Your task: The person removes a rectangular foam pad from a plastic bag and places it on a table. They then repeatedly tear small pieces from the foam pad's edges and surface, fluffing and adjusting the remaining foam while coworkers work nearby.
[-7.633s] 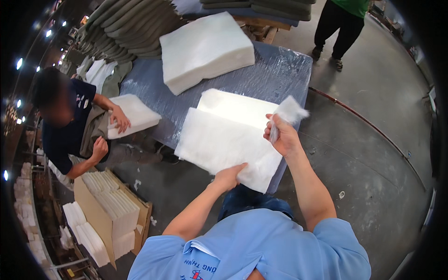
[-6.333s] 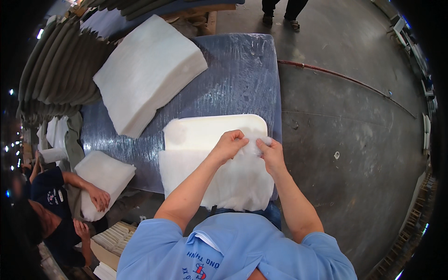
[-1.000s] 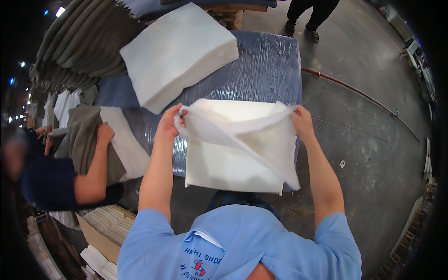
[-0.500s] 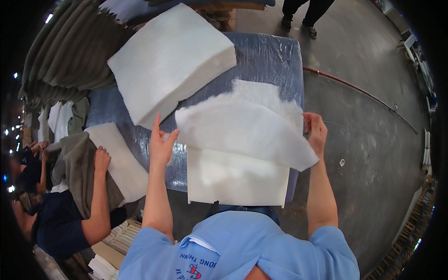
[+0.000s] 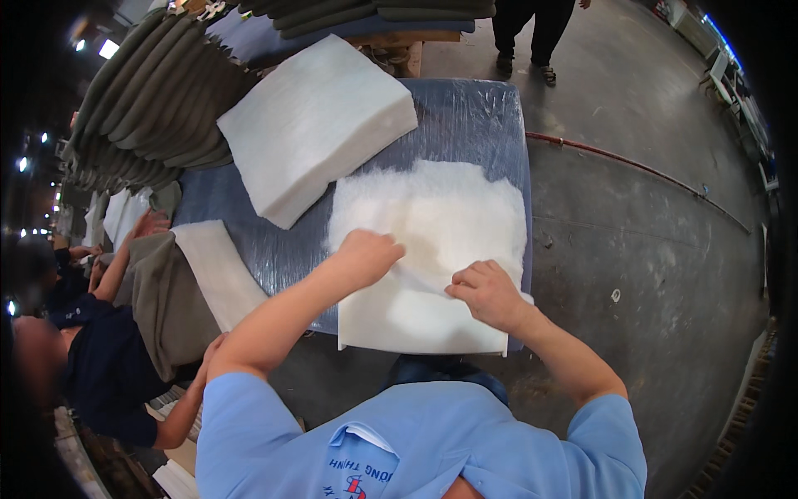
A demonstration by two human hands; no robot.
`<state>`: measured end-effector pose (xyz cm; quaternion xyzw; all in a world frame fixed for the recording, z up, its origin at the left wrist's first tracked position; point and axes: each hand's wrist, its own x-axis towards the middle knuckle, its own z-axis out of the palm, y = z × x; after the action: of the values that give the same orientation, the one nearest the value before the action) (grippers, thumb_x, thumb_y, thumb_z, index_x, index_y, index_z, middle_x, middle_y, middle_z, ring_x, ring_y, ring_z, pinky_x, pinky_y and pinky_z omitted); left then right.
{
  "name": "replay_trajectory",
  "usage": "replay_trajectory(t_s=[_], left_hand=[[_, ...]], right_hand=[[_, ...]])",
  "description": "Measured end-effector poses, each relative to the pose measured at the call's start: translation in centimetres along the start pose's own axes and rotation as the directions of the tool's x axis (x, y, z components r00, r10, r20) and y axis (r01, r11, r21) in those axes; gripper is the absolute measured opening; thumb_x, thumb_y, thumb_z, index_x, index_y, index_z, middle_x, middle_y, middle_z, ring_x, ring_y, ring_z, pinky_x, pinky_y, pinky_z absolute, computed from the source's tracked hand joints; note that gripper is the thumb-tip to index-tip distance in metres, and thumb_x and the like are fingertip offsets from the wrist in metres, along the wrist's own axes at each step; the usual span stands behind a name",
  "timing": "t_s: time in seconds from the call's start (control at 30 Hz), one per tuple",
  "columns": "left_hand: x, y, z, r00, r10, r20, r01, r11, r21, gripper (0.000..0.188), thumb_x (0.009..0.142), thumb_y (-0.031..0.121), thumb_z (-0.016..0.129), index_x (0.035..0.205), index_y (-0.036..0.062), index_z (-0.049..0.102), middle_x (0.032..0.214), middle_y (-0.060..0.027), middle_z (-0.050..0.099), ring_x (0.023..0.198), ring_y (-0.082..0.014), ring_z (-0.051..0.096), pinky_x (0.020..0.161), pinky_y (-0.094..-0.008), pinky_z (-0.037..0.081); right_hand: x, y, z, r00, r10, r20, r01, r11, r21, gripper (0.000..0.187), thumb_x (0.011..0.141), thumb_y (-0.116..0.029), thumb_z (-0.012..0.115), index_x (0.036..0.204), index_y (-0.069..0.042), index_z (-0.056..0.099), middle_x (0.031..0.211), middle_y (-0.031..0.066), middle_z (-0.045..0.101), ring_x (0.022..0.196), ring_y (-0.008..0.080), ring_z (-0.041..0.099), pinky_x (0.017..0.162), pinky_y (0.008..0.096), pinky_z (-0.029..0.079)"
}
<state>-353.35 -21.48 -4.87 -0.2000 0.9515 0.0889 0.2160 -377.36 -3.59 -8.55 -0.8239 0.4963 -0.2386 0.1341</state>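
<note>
In front of me a cream foam slab (image 5: pixel 420 323) lies at the near edge of the table, a sheet of fluffy white batting (image 5: pixel 453 212) over its far part. My left hand (image 5: pixel 371 256) is closed above the middle of the batting, its fingertips pinched. Closed as well, my right hand (image 5: pixel 489 291) is nearer to me, on the right side of the slab. A thin edge of batting runs between the two hands, and both appear to grip it. The fingertips are partly hidden.
A thick block of white batting (image 5: pixel 320 125) sits on the blue, plastic-wrapped table (image 5: pixel 465 116). Grey-green covers (image 5: pixel 158 100) are stacked at the far left. At left, a co-worker handles a grey-green cover (image 5: pixel 170 299) with white padding. Another person (image 5: pixel 536 33) stands beyond the table.
The raised batting has come down flatter over the slab. Both my hands have moved inward from its sides, the left one from open to closed. The co-worker's hands have shifted on the cover.
</note>
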Motion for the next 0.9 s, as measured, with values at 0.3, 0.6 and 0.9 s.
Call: replay_trajectory(t_s=[0.3,0.6,0.9], left_hand=[[-13.7,12.2,15.0,0.908,-0.392,0.150,0.420,0.854,-0.307,0.028,0.090,0.021,0.069,0.117,0.0126,0.072,0.109,-0.0165,0.072,0.104,-0.0337,0.072,0.086,-0.0469,0.058],[-16.8,4.0,20.2,0.534,-0.813,0.234,0.400,-0.002,-0.917,0.064,0.089,0.037,0.078,0.137,-0.0016,0.061,0.128,-0.0192,0.070,0.118,-0.0320,0.067,0.100,-0.0424,0.051],[-14.2,2.5,24.2,0.480,-0.759,0.440,0.370,-0.280,-0.886,0.033,0.093,0.022,0.076,0.116,-0.0002,0.066,0.103,-0.0071,0.070,0.093,-0.0181,0.064,0.082,-0.0358,0.052]], right_hand=[[-12.7,-5.4,6.9,0.964,0.210,0.163,-0.223,0.973,0.062,0.029,0.082,-0.013,0.072,0.110,-0.014,0.073,0.116,0.0058,0.069,0.114,0.0272,0.060,0.100,0.0437,0.042],[-19.3,0.1,7.9,0.261,0.962,-0.075,-0.837,0.265,0.480,0.039,0.093,-0.029,0.076,0.120,-0.002,0.069,0.091,0.0036,0.070,0.082,0.0133,0.065,0.072,0.0318,0.053],[-19.4,0.1,13.2,0.179,0.979,-0.098,-0.787,0.202,0.583,0.025,0.092,-0.026,0.075,0.092,-0.002,0.065,0.075,0.0034,0.064,0.071,0.0152,0.059,0.070,0.0345,0.048]])
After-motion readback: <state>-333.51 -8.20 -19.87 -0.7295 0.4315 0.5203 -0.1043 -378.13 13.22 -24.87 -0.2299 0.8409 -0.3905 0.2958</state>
